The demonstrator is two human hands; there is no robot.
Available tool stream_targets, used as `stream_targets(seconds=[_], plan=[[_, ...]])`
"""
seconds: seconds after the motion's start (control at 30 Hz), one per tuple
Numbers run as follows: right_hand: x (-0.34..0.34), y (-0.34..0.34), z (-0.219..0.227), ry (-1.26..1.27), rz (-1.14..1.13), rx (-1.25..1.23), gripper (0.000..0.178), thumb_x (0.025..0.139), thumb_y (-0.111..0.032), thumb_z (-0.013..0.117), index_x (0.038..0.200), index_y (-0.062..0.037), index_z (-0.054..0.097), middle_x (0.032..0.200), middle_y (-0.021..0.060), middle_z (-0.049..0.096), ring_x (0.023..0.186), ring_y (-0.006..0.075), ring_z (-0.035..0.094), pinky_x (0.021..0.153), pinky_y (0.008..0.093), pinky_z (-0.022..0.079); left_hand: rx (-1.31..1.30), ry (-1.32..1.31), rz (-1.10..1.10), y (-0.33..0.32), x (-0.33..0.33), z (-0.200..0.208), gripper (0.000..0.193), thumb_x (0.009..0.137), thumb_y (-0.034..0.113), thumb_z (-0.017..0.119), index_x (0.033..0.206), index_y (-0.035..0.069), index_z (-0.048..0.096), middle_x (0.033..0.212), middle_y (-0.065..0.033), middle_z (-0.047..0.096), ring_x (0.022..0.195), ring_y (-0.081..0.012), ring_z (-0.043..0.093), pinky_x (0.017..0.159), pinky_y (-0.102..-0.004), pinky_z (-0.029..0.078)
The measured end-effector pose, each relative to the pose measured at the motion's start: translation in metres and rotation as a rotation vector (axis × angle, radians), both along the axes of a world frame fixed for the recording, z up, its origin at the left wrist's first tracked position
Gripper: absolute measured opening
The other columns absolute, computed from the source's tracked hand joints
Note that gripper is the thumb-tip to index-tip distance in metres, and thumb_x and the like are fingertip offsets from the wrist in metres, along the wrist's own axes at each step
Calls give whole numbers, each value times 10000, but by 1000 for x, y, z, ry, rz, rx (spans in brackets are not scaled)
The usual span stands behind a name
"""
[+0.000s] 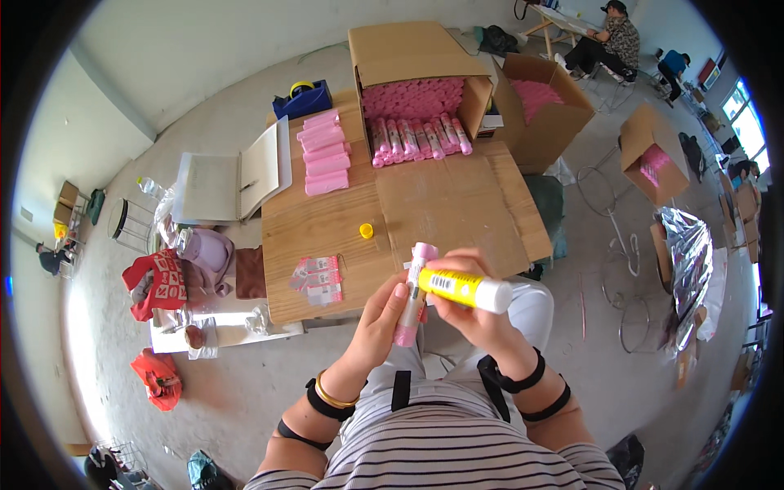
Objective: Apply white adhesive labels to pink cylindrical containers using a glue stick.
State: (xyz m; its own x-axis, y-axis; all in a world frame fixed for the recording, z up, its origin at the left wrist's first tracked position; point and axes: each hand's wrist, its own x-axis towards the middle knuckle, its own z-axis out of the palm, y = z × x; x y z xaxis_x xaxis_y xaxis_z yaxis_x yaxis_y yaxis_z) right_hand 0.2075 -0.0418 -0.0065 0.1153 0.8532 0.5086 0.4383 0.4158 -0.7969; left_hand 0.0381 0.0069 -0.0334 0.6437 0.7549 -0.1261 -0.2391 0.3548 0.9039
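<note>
My left hand is closed round a slim pink roll, held upright over the table's near edge. A printed paper label wraps the roll's middle. In my right hand is a yellow glue stick with a white base, lying crosswise with its tip end at the roll; whether they touch I cannot tell. A yellow cap stands on the wooden table. Left of my hands lie several loose printed labels.
Bare pink rolls lie in a column. Behind them stand a blue tape dispenser and a cardboard box full of rolls, labelled ones in front. An open notebook sits left. Another filled carton stands right; people sit farther back.
</note>
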Motion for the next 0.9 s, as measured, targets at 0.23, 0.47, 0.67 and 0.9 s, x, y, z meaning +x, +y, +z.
stream_targets(seconds=[0.23,0.47,0.67,0.9], plan=[[4,-27,23,210,-98,38,297,807,-28,706,1092,-19,625,1033,120,589,926,242,626,785,319,506,56,-77,-94,-27,-14,9,472,1050,358,346,1317,-10,471,914,-40,585,825,-98,553,740,-244,445],[8,-37,33,24,-253,99,288,810,-32,714,1083,-24,622,1051,115,611,857,224,641,731,310,516,113,-51,-182,-41,-21,26,473,1047,364,344,1305,-10,477,908,-52,583,813,-117,547,745,-254,438],[1,-66,48,165,-76,105,316,792,-44,743,1084,-11,625,1048,104,615,950,200,634,802,303,509,32,-105,-121,-53,-25,31,504,1041,400,332,1295,-8,482,858,-62,577,773,-116,531,719,-255,428],[-18,-70,47,-111,-41,145,408,745,-82,789,1121,-86,629,1032,101,595,894,268,631,754,334,508,60,-77,-68,-62,-20,36,487,1043,381,334,1298,-6,483,901,-63,588,778,-114,541,725,-250,432]])
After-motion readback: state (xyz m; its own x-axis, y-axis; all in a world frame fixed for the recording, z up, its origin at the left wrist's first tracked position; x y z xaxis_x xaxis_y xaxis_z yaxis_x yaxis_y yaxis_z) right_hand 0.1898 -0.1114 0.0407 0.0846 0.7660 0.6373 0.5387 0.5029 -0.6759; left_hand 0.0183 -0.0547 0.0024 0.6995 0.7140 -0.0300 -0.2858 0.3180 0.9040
